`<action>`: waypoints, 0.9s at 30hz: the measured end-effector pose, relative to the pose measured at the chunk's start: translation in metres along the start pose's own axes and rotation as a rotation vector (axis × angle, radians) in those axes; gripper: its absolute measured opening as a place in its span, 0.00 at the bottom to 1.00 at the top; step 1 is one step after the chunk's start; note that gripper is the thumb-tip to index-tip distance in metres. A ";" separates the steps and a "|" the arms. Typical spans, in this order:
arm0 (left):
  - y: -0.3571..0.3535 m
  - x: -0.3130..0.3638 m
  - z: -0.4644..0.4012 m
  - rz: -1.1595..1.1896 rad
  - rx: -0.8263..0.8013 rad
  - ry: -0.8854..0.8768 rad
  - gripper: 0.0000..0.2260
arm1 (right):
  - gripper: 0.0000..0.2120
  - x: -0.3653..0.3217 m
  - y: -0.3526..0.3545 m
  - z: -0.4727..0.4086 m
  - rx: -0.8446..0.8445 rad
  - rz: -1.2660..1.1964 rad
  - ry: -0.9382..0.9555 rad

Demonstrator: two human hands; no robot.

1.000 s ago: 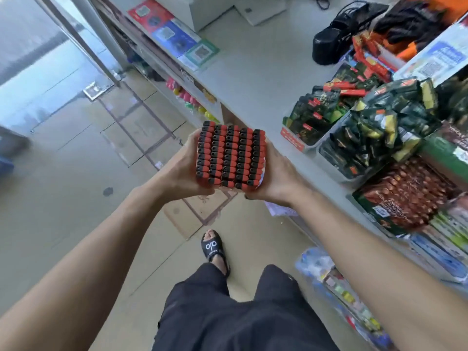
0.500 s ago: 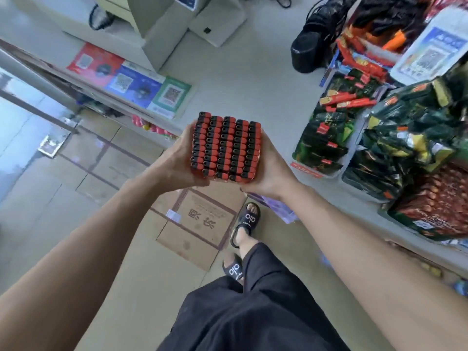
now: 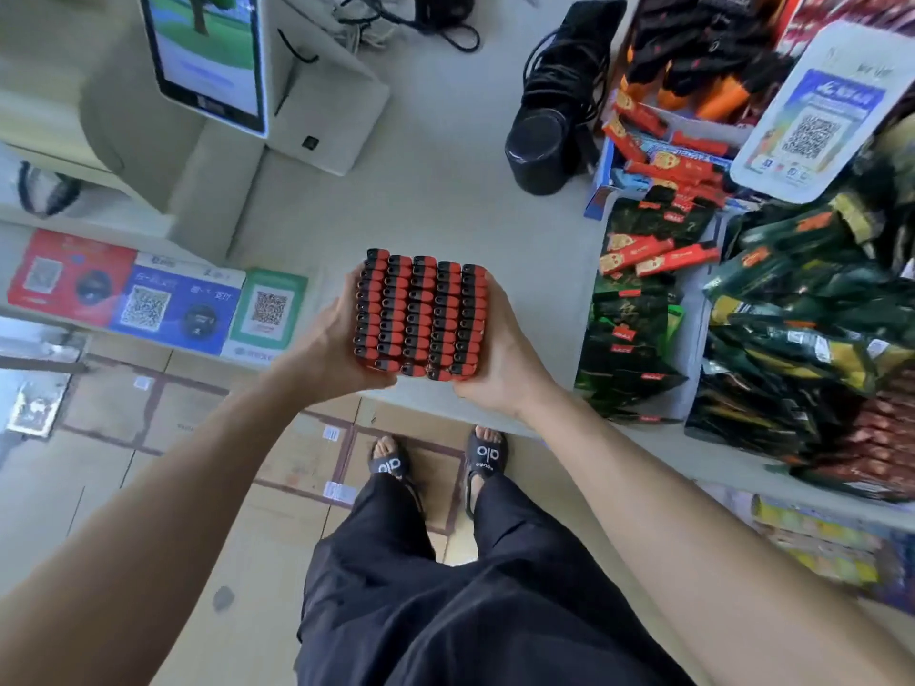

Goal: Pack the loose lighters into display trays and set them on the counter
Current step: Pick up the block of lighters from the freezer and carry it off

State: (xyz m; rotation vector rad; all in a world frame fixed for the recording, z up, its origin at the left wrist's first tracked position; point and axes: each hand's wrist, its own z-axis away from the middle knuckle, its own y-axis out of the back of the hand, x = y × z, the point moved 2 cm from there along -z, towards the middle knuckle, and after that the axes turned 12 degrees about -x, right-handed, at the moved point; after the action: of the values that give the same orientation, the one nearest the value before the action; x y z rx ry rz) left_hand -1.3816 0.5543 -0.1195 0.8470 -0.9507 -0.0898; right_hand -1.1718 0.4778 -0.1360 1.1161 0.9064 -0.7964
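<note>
- Head view: we held the filled display tray of lighters [image 3: 420, 315] between both hands, the left hand [image 3: 332, 345] gripping its left side and the right hand [image 3: 501, 359] its right.
- A second earlier the tray hung over the floor; now it sat above the near edge of the counter [image 3: 445, 200], between the payment placards [image 3: 178, 304] and the snack bins [image 3: 638, 334].
- We judged the set-down next.

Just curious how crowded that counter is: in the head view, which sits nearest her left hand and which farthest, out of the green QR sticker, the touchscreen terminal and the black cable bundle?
1. Green QR sticker, just left of the left hand at the counter edge.
2. Touchscreen terminal, farther back on the left.
3. Black cable bundle, far back on the right.
</note>
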 end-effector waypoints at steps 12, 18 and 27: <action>0.019 -0.019 -0.078 -0.267 -0.170 -0.109 0.57 | 0.50 0.026 -0.002 -0.013 0.298 -0.054 -0.214; 0.013 -0.024 -0.094 -0.277 -0.195 -0.132 0.57 | 0.48 0.036 -0.007 -0.019 0.401 -0.120 -0.260; 0.000 0.004 -0.116 -0.218 -0.116 -0.143 0.55 | 0.19 0.022 -0.037 0.006 0.891 -0.159 -0.729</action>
State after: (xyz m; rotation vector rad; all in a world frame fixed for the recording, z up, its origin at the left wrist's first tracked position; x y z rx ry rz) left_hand -1.2924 0.6223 -0.1509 0.8428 -0.9741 -0.3939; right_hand -1.1941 0.4605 -0.1689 1.3464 -0.0221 -1.6864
